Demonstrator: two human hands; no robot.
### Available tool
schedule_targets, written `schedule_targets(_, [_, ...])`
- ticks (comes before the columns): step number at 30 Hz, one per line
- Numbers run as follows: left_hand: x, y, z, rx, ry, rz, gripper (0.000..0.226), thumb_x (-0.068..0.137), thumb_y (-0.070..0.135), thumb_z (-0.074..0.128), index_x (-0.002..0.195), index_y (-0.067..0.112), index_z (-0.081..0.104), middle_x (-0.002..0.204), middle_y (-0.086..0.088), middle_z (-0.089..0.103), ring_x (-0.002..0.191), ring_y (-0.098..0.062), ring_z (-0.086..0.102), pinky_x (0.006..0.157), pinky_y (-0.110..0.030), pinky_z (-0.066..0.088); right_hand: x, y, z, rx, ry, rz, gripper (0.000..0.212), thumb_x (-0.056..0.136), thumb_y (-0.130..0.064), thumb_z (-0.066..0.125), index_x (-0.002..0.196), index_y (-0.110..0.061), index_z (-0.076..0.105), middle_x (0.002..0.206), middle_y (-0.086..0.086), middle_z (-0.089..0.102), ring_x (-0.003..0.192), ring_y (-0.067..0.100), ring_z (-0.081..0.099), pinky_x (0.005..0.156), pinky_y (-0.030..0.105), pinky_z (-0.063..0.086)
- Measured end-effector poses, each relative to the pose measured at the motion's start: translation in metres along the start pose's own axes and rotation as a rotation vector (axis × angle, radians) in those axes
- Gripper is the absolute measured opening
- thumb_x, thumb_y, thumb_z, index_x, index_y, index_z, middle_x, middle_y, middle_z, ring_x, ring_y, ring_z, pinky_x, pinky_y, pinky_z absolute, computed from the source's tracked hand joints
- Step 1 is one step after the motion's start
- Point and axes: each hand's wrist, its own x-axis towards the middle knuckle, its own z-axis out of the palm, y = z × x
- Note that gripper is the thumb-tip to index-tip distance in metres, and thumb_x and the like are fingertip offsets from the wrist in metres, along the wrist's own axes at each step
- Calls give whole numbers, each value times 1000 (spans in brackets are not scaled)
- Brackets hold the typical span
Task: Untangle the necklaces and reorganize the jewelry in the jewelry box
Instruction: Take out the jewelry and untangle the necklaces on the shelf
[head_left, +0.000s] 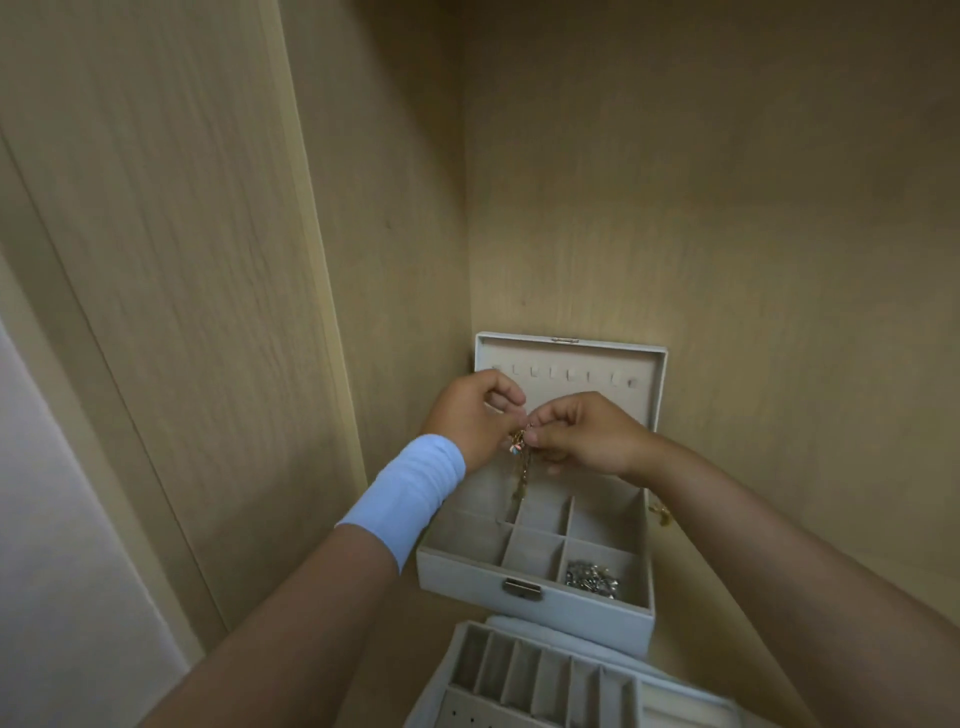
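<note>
Above the open pale-grey jewelry box (535, 597), the left hand (475, 415) and right hand (582, 434) both pinch a thin gold chain necklace (521, 470) with curled fingers.

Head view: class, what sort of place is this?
Probably a wardrobe or cupboard shelf: wood-grain panels close in on two sides, and the open jewelry box sits in their corner.

Pale grey jewelry box (470, 577), gold necklace (521, 475), light-blue wristband (410, 493), beige wood-grain panels (182, 234)

Two hands (475, 415) (584, 439), one jewelry box (457, 579), one tray (535, 675); perhaps one chain (521, 470)
</note>
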Motion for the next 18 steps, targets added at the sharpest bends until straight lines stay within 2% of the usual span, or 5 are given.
schedule_targets(2, [-1, 22, 5, -94, -29, 11, 25, 81, -7, 68, 76, 16, 61, 70, -2, 59, 57, -10, 58, 53, -22, 55, -16, -8, -11, 123, 24, 15, 20, 94, -9, 64, 109, 4, 66, 79, 10, 71, 67, 15, 63, 71, 37, 60])
schedule_targets(6, [-8, 61, 29, -173, -109, 58, 22, 83, -5, 69, 78, 15, 62, 74, -3, 59, 65, -11, 61, 61, -27, 60, -58, -19, -41, 205, 103, 39, 21, 95, -10, 62, 113, 2, 62, 111, 26, 70, 78, 20, 67, 63, 32, 62])
schedule_targets(9, [-19, 86, 58, -191, -194, 88, 20, 83, -5, 69, 80, 14, 62, 78, -4, 58, 67, -12, 61, 64, -28, 61, -96, -21, -66, 208, 137, 61, 17, 97, -9, 59, 110, 2, 63, 106, 25, 71, 72, 18, 71, 63, 32, 62])
schedule_targets(13, [-36, 119, 103, -216, -268, 133, 19, 84, -5, 68, 81, 13, 62, 78, -5, 56, 65, -12, 59, 62, -26, 60, -150, -23, -103, 192, 191, 76, 9, 98, -8, 57, 102, -4, 64, 80, 8, 75, 63, 13, 70, 65, 32, 63])
schedule_targets(18, [-55, 164, 155, -260, -338, 188, 16, 84, -5, 68, 85, 10, 64, 76, -3, 56, 63, -10, 60, 61, -26, 60, -214, -25, -149, 171, 277, 86, 10, 97, -9, 59, 101, -4, 66, 85, 11, 74, 67, 16, 71, 68, 33, 63])
